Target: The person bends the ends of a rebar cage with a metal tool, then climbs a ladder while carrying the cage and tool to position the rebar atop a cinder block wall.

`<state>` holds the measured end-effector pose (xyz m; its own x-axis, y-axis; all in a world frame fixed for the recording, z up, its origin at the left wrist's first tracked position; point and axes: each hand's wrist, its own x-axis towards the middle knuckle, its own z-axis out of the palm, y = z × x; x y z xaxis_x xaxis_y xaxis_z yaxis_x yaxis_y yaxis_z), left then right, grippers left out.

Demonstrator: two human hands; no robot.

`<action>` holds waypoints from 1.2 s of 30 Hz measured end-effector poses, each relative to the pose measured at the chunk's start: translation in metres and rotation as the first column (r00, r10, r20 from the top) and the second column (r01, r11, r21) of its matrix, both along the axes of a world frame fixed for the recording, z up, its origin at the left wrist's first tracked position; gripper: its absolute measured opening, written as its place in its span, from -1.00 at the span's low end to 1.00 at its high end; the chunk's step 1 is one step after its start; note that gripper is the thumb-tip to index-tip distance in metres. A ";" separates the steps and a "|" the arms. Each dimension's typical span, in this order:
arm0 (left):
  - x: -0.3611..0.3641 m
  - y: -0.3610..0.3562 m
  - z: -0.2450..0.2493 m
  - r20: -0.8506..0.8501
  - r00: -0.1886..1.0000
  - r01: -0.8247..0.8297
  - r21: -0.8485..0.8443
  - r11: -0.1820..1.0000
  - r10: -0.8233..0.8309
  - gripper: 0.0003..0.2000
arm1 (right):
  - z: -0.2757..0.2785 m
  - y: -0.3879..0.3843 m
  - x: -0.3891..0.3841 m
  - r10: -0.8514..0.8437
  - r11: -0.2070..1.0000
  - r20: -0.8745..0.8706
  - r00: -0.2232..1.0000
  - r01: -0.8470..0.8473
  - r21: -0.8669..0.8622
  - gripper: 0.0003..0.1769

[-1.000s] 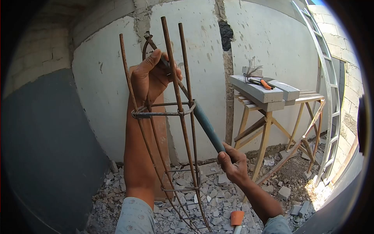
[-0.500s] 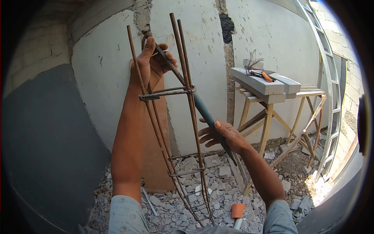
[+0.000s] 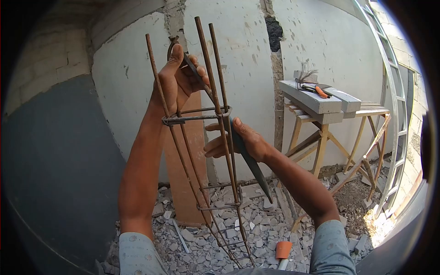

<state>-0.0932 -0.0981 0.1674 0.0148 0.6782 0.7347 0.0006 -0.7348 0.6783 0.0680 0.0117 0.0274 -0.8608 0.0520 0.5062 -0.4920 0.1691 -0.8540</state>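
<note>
A steel bar (image 3: 253, 167), hooked at its upper end and widening into a dark green lower part like a rebar bender, slants down to the right. My left hand (image 3: 178, 85) is closed around its upper part just below the hook, thumb up. Lower down, my right hand (image 3: 253, 141) clasps the green part between thumb and palm, its fingers stretched out behind the rods. A narrow rusty rebar cage (image 3: 208, 64) stands in front of me, with upright rods and square stirrups. The bar passes behind the cage's right rods, near the top stirrup (image 3: 195, 120).
Broken rubble (image 3: 183, 247) covers the floor. A brown board (image 3: 183, 183) leans on the white wall. At right, a wooden trestle (image 3: 321, 149) bears grey blocks (image 3: 311, 103), orange-handled pliers (image 3: 321, 92) and wires. An aluminium ladder (image 3: 398, 114) stands beyond. An orange cup-shaped piece (image 3: 283, 250) sits low.
My right hand has moved up and left along the green part, closer to the cage. The bar's lower end has swung left and hangs steeper. My left hand stays near the hook.
</note>
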 end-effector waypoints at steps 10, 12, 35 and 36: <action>0.027 0.003 0.005 -0.100 0.992 0.078 -0.051 0.996 -0.083 -0.61 | -0.035 -0.007 -0.027 0.196 0.967 -0.259 0.946 -0.231 -0.110 -0.06; 0.033 0.002 0.005 -0.124 0.989 0.078 -0.069 0.995 -0.086 -0.60 | -0.035 -0.020 -0.024 0.189 0.959 -0.260 0.947 -0.235 -0.156 -0.07; -0.005 0.006 -0.003 0.051 0.989 0.145 -0.114 0.983 -0.140 -0.64 | -0.041 -0.030 -0.065 -0.073 0.974 -0.285 0.956 0.007 -0.224 -0.31; -0.007 0.008 -0.002 0.055 0.987 0.156 -0.098 0.983 -0.151 -0.65 | -0.043 -0.010 -0.066 -0.122 0.988 -0.269 0.956 0.092 -0.123 -0.32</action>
<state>-0.1001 -0.0899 0.1651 0.0914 0.7417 0.6645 -0.1406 -0.6510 0.7460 0.0015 0.0013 -0.0160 -0.6758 0.2038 0.7083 -0.6941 0.1474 -0.7047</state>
